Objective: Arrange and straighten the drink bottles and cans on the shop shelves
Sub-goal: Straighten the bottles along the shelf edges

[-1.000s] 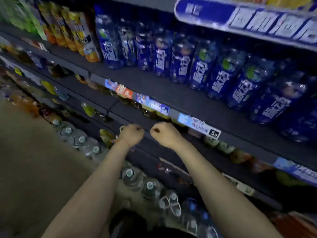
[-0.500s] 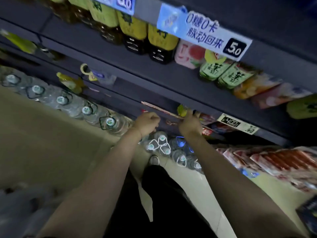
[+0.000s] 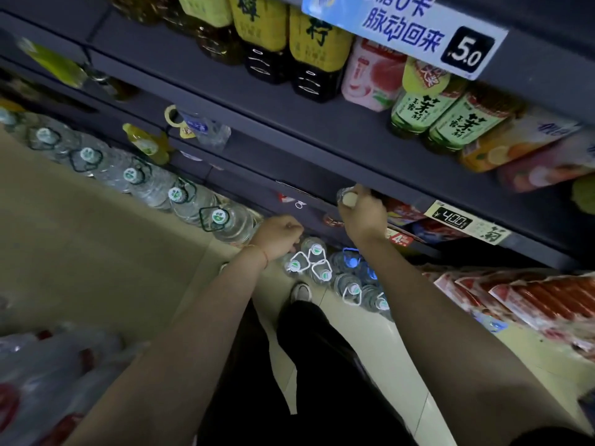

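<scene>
My right hand (image 3: 363, 215) reaches under the edge of a low dark shelf (image 3: 322, 191) and is closed around a small clear bottle with a pale cap (image 3: 347, 197); only the bottle's top shows. My left hand (image 3: 278, 236) is a closed fist just left of it, below the same shelf edge, with nothing visible in it. On the shelf above stand yellow-label tea bottles (image 3: 317, 43), a pink bottle (image 3: 370, 78) and green-label tea bottles (image 3: 425, 107), some leaning.
Large water jugs (image 3: 222, 220) line the floor along the shelf base, and smaller ones (image 3: 317, 262) sit under my hands. Red packets (image 3: 531, 300) lie at lower right. Price tags (image 3: 467, 49) hang on the shelf rails. Wrapped bottle packs (image 3: 48, 365) sit at lower left.
The view has tilted down from the blue bottles to the low shelves. Both hands dropped from an upper price rail, and my right hand now grips a small bottle.
</scene>
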Demonstrator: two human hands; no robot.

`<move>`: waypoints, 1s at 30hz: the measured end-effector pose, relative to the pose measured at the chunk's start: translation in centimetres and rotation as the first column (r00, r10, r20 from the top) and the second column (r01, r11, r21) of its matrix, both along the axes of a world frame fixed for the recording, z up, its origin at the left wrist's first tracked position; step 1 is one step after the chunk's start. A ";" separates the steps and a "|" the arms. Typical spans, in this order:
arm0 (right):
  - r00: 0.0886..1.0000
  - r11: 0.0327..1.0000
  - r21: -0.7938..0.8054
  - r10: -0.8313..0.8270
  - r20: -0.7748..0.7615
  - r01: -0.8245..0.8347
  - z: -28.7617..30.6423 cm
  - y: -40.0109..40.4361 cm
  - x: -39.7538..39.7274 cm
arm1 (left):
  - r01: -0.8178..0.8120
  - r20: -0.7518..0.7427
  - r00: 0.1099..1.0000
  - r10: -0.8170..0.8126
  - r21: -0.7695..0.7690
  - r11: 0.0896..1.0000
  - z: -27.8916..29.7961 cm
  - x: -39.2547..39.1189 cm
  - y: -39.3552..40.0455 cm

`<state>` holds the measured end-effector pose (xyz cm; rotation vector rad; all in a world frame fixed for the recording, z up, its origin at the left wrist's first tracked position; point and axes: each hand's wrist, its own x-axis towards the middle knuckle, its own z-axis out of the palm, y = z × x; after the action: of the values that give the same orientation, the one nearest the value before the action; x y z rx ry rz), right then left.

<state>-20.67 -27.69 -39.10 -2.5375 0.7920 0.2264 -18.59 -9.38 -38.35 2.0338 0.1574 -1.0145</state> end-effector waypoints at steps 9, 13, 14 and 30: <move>0.976 0.900 0.420 0.022 0.218 -0.114 7.8 6.9 1.1 | 0.125 0.181 0.975 -0.125 0.010 0.992 6.2 0.8 2.9; 0.948 0.815 0.552 -0.011 0.319 -0.177 15.8 9.8 4.2 | 0.165 0.356 0.924 -0.137 -0.050 0.985 14.9 3.6 5.5; 0.934 0.771 0.603 -0.029 0.355 -0.205 18.5 10.1 5.0 | 0.125 0.383 0.920 -0.081 -0.092 0.988 17.5 4.3 6.1; 0.415 0.776 0.135 0.174 0.893 -0.616 49.9 10.8 3.5 | 0.232 0.664 0.449 0.598 -0.733 0.640 52.6 4.9 5.4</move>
<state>-17.15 -16.91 10.85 -1.9296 -0.2972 -0.6139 -13.73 -3.95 14.29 1.4015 -0.5113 0.3026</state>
